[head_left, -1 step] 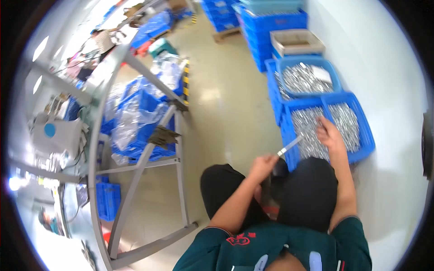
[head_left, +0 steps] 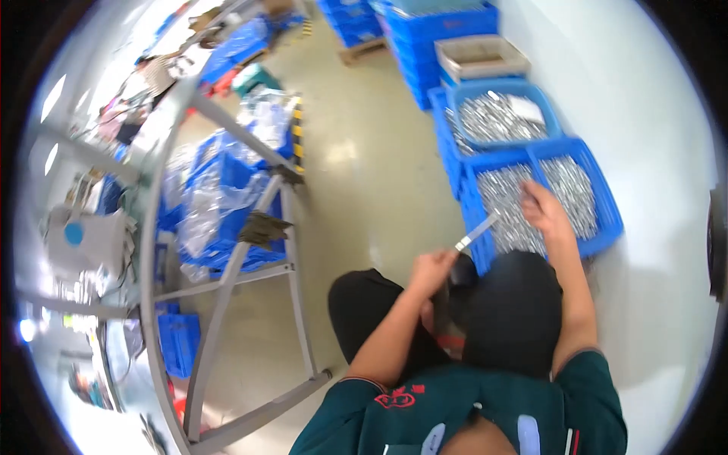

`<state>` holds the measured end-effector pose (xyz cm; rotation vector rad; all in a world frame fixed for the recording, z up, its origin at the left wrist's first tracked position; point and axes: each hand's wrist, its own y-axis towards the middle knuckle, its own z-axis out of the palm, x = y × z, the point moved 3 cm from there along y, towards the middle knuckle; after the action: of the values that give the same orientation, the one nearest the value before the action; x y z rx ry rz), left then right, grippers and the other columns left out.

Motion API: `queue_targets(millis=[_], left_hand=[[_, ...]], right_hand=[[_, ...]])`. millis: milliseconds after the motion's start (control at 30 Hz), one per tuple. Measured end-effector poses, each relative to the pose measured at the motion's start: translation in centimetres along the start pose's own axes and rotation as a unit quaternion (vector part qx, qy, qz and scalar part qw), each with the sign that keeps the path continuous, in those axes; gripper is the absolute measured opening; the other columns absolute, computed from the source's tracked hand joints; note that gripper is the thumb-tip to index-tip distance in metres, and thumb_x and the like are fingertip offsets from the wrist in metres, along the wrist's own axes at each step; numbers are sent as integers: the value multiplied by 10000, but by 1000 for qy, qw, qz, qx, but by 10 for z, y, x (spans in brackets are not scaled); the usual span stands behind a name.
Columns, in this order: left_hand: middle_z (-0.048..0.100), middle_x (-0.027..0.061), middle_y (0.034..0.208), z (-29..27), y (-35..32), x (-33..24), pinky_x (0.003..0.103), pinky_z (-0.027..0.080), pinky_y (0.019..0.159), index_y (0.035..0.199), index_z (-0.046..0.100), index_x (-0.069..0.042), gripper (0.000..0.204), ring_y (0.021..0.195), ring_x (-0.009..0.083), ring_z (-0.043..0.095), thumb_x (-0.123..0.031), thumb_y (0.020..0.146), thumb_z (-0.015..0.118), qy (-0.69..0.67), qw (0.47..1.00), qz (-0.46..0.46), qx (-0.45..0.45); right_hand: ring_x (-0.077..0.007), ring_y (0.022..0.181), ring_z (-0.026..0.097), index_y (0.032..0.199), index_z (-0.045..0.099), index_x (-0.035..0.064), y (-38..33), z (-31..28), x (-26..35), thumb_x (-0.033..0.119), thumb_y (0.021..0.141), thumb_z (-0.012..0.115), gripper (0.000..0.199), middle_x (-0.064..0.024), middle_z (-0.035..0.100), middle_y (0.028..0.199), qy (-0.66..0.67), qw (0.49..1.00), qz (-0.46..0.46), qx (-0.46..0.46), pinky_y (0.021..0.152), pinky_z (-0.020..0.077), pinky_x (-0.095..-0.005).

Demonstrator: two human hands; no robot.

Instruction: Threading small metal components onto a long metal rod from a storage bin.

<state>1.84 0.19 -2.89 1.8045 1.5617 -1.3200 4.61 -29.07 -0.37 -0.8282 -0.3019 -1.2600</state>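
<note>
Bright, cool light floods the scene, flaring to near-white along the left rim, where a small lamp-like spot (head_left: 27,330) burns out. The floor (head_left: 341,152) returns a pale patch of glare; soft shadow greys the right-hand wall (head_left: 644,227) low down. Metal pieces (head_left: 504,201) glint too finely to separate. The left hand (head_left: 434,271), right hand (head_left: 544,211) and pale strip (head_left: 478,230) look slightly soft, the left background blurrier, while fisheye curvature bows the grey frame (head_left: 258,415) and black closes the corners

Slim, straight silvery-white strip (head_left: 476,233), held at its lower end, slanting up and rightward. Beyond its upper tip, small silvery metal pieces (head_left: 504,199), heaped loosely across both compartments of a divided blue bin (head_left: 609,235).
</note>
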Motion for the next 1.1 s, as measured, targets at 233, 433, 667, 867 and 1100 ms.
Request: queue_targets(millis=[233, 433, 667, 867, 1100], left_hand=[[440, 54, 520, -4, 12, -3, 300, 374, 498, 739, 563, 6, 348, 523, 109, 422, -326, 839, 544, -78, 997, -12, 21], [425, 36, 492, 3, 8, -4, 289, 347, 456, 671, 514, 10, 354, 484, 96, 401, -296, 849, 539, -97, 995, -20, 30], [367, -44, 514, 11, 17, -2, 213, 328, 377, 649, 499, -54, 366, 446, 49, 355, -351, 862, 526, -120, 992, -12, 36], [361, -52, 504, 9, 17, -5, 210, 300, 370, 636, 495, -59, 366, 432, 42, 321, -344, 863, 523, -156, 987, -24, 35], [395, -21, 507, 4, 13, -8, 257, 297, 438, 631, 512, -5, 364, 494, 64, 355, -293, 851, 542, -165, 985, -21, 42]], right_hand=[[-45, 563, 348, 1002, 537, -30, 5, 28, -1, 242, 895, 489, 297, 1, 426, 738, -38, 998, -10, 49, 410, 273, -151], [-39, 545, 357, 1088, 514, -40, -6, 27, -3, 180, 875, 519, 306, 3, 450, 745, -51, 998, -20, 42, 416, 289, -153], [-18, 466, 306, 1025, 587, -10, -6, 46, -35, 135, 833, 549, 244, 53, 418, 613, -345, 920, 125, 136, 392, 207, -166], [-18, 466, 334, 1115, 501, 5, -1, 19, -22, 177, 827, 579, 345, -4, 482, 677, -252, 966, 18, -61, 361, 218, -162], [-41, 450, 315, 798, 493, 74, 4, 0, -15, 272, 832, 601, 227, -9, 451, 651, 47, 998, 21, -47, 349, 230, -158]])
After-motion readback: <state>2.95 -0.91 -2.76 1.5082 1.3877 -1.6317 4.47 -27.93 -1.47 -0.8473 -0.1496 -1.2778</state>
